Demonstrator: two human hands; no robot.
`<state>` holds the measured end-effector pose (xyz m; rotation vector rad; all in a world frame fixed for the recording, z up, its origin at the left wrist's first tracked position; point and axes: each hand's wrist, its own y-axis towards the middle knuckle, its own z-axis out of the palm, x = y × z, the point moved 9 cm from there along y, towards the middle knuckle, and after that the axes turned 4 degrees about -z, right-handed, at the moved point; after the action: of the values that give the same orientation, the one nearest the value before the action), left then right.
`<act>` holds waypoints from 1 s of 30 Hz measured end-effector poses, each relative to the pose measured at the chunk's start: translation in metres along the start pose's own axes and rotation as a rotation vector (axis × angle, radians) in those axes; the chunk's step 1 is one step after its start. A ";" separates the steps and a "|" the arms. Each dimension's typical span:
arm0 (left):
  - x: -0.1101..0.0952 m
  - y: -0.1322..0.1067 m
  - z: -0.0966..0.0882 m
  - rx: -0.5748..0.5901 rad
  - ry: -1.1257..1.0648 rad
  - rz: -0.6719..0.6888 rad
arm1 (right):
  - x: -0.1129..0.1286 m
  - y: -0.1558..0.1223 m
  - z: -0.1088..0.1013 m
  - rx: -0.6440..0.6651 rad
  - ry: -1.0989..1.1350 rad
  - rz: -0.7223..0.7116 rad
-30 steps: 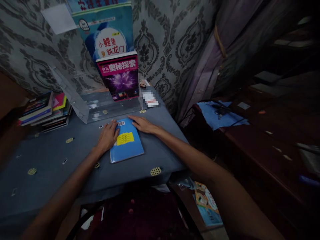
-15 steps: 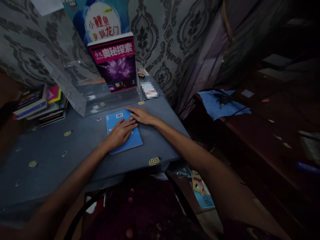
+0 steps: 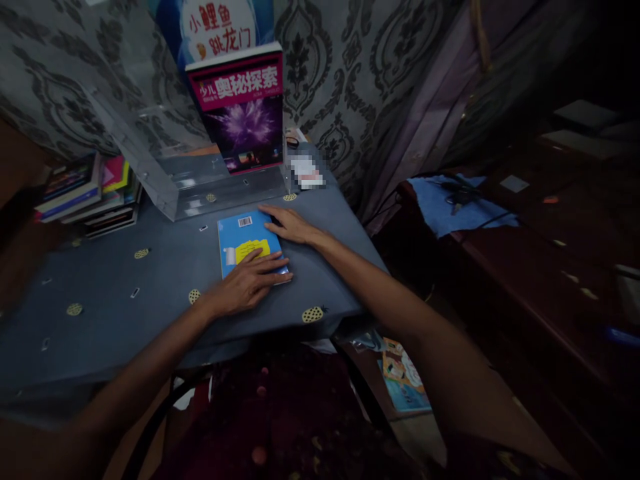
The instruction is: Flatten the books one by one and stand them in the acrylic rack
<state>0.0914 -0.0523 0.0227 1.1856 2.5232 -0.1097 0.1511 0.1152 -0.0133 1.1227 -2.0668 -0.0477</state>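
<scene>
A thin blue book [image 3: 241, 240] with a yellow patch and a barcode lies face down on the grey-blue tablecloth [image 3: 125, 307]. My left hand [image 3: 247, 285] lies flat across the book's near end, fingers stretched out toward the right. Resting on the book's far right corner, my right hand [image 3: 289, 225] also has its fingers spread flat. Neither hand grips anything.
A clear acrylic stand [image 3: 165, 167] behind the book holds an upright purple-and-pink book [image 3: 243, 110] and a taller blue one [image 3: 215, 27]. A stack of books [image 3: 87, 193] sits at the left. Right of the table is a dark wooden surface with a blue cloth [image 3: 463, 210]; a picture book [image 3: 403, 377] lies on the floor.
My left hand slid from the book's left edge down across its cover to its near end. The right hand stayed at the far right corner. The camera tipped down slightly.
</scene>
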 end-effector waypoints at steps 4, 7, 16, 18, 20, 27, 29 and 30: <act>0.016 0.000 -0.004 -0.077 -0.106 0.005 | 0.004 -0.002 0.003 0.001 -0.061 0.000; 0.066 -0.006 -0.025 -0.286 -0.164 -0.085 | 0.005 -0.003 0.006 0.028 -0.142 0.021; 0.201 -0.039 -0.054 -0.541 -0.322 -0.471 | 0.053 0.019 0.034 0.210 -0.317 -0.031; 0.202 -0.039 -0.052 -0.551 -0.388 -0.437 | 0.071 0.029 0.050 0.256 -0.322 -0.079; 0.200 -0.038 -0.050 -0.557 -0.416 -0.416 | 0.087 0.035 0.063 0.284 -0.334 -0.133; 0.194 -0.039 -0.050 -0.539 -0.299 -0.463 | 0.131 0.013 0.083 0.348 -0.287 -0.272; 0.192 -0.038 -0.050 -0.530 -0.276 -0.475 | 0.145 -0.002 0.090 0.371 -0.279 -0.316; 0.192 -0.038 -0.050 -0.525 -0.270 -0.478 | 0.151 -0.009 0.094 0.376 -0.281 -0.334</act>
<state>-0.0645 0.0741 0.0009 0.3344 2.3297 0.2461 0.0497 -0.0296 0.0095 1.7735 -2.1633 0.0232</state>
